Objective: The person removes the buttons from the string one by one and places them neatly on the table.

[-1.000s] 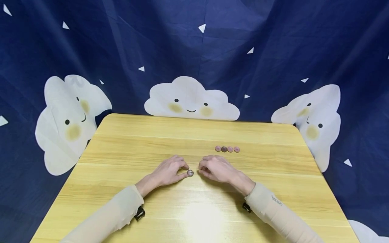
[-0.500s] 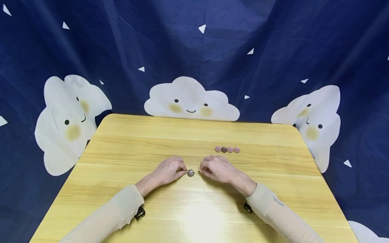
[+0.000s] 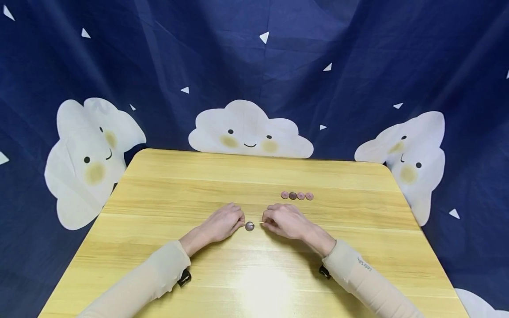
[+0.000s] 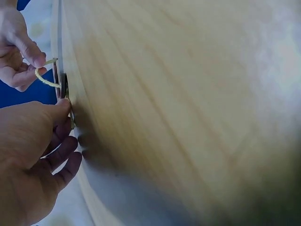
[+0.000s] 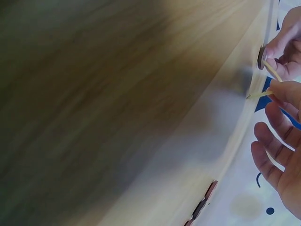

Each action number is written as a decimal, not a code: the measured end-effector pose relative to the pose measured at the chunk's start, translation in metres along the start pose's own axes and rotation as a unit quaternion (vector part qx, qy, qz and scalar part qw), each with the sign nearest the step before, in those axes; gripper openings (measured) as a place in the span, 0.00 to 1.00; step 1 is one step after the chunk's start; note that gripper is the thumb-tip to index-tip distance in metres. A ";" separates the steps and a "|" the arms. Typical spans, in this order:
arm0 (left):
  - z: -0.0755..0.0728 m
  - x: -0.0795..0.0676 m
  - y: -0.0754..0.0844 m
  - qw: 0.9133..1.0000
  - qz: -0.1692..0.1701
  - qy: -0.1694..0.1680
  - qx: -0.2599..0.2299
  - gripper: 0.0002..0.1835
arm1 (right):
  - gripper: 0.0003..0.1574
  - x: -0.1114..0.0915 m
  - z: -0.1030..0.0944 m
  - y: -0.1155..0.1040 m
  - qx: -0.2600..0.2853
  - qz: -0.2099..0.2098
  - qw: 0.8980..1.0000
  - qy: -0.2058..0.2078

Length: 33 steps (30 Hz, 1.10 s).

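Note:
A dark brown button [image 3: 249,226] is between the two hands, close over the wooden table. A yellow string [image 4: 46,82] runs from it toward the right hand. At the button's left edge, the left hand [image 3: 222,224] pinches the string between thumb and fingers; a short end sticks out below the fingertips in the left wrist view. Across from it, the right hand [image 3: 285,221] holds the string between thumb and forefinger, its other fingers loosely bent. The string's tip [image 5: 256,95] pokes out past those fingertips in the right wrist view.
Beyond the right hand, a row of several buttons lies on the table [image 3: 191,176], pink ones and a dark brown button [image 3: 293,195] among them. A dark blue curtain [image 3: 254,57] with printed clouds hangs behind the far edge.
The left thumb and fingers, apart around the string a second ago, have come together at the button's left side. The right hand has shifted slightly right with the string.

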<state>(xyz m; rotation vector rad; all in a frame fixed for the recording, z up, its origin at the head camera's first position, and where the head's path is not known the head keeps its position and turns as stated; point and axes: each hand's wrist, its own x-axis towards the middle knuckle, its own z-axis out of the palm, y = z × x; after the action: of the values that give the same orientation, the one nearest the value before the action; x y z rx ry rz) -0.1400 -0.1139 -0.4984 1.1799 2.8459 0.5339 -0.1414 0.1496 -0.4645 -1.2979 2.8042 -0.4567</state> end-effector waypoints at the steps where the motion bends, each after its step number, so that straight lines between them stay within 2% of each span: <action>1: 0.000 0.000 0.000 1.000 0.002 0.000 0.000 0.06 | 0.01 0.000 0.000 0.000 -0.001 0.001 1.000 -0.001; 9: -0.001 0.000 0.003 0.999 -0.018 -0.016 -0.023 0.08 | 0.03 -0.001 0.000 0.004 -0.005 0.008 1.000 -0.010; 16: -0.004 -0.001 0.007 0.999 -0.017 -0.011 -0.026 0.09 | 0.03 -0.002 0.001 0.004 -0.001 0.021 0.999 -0.027; 24: -0.005 0.000 0.010 0.999 -0.019 -0.009 -0.050 0.08 | 0.11 0.004 0.003 -0.001 -0.012 0.028 0.999 -0.038; 33: -0.006 0.001 0.010 0.997 -0.039 -0.018 -0.063 0.07 | 0.17 0.013 0.007 -0.012 -0.037 0.026 0.998 -0.047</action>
<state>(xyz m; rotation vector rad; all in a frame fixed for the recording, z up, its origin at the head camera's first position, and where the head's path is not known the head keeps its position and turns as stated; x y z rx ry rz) -0.1342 -0.1084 -0.4899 1.0422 2.7680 0.6700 -0.1403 0.1306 -0.4668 -1.2228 2.7940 -0.2849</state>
